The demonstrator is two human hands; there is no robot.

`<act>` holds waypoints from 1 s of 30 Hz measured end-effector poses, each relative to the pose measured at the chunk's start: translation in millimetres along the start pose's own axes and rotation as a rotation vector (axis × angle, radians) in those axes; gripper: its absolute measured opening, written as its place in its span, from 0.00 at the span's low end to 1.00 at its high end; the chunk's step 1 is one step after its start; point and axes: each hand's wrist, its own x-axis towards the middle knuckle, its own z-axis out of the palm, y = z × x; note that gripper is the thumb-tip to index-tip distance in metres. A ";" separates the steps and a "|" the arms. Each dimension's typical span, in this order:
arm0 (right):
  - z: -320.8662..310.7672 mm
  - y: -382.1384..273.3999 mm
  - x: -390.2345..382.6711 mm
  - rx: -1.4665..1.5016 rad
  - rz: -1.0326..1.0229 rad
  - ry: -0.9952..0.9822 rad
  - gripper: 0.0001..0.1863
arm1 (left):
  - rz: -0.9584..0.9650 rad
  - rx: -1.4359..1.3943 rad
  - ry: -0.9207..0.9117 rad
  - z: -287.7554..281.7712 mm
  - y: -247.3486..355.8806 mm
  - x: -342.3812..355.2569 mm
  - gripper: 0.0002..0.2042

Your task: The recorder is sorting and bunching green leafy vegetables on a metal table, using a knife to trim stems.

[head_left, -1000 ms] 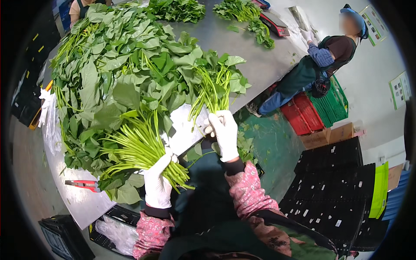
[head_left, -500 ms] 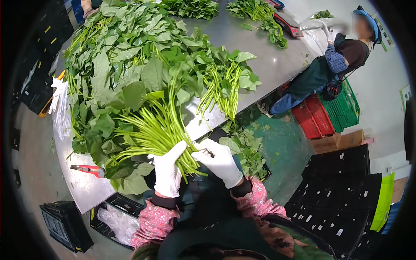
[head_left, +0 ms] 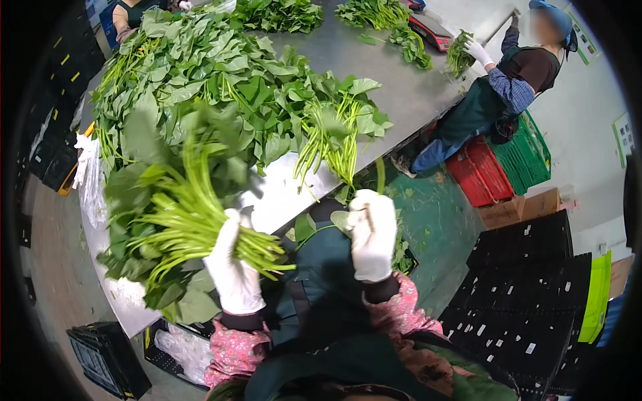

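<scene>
My left hand (head_left: 233, 271), in a white glove, is wrapped round a thick bunch of leafy green stems (head_left: 194, 224). The cut ends stick out to the right of the fist, and the blurred leaves hang over the table's near edge. Apart from it, to the right, my gloved right hand (head_left: 373, 234) is closed, with a single green stem (head_left: 380, 175) poking up from it. A loose leaf (head_left: 305, 227) on a thin stalk shows beside that hand. Beyond my hands, a smaller bunch (head_left: 334, 137) lies at the table's edge, next to a big heap of greens (head_left: 200, 73).
On the metal table (head_left: 374, 80) a red scale (head_left: 430, 31) stands at the far right. A co-worker (head_left: 515, 80) holds greens there; another person (head_left: 130, 15) is at the far left. Red (head_left: 478, 175) and green crates (head_left: 525, 150), and black crates (head_left: 515, 287), stand right.
My left hand has moved left with the bunch, and my right hand has drawn away to the right with a stem. The co-worker now holds greens near the scale.
</scene>
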 end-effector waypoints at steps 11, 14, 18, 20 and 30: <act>7.8 87.4 59.0 -1.001 0.016 -0.250 0.15 | 0.102 0.134 0.036 -5.9 1.2 4.6 0.10; 21.9 113.9 83.6 -1.341 -0.084 -0.259 0.19 | 0.072 0.188 0.016 -16.0 -9.0 5.7 0.11; 11.5 129.8 104.6 -1.243 0.042 -0.376 0.18 | 0.061 0.253 0.054 -17.3 -13.8 10.8 0.13; 20.6 101.9 96.3 -0.792 0.188 -0.363 0.14 | 0.083 0.247 0.070 -26.2 -14.4 14.8 0.15; 45.5 8.3 52.6 -0.100 0.403 -0.396 0.16 | 0.039 0.209 0.010 -15.0 -14.4 9.9 0.16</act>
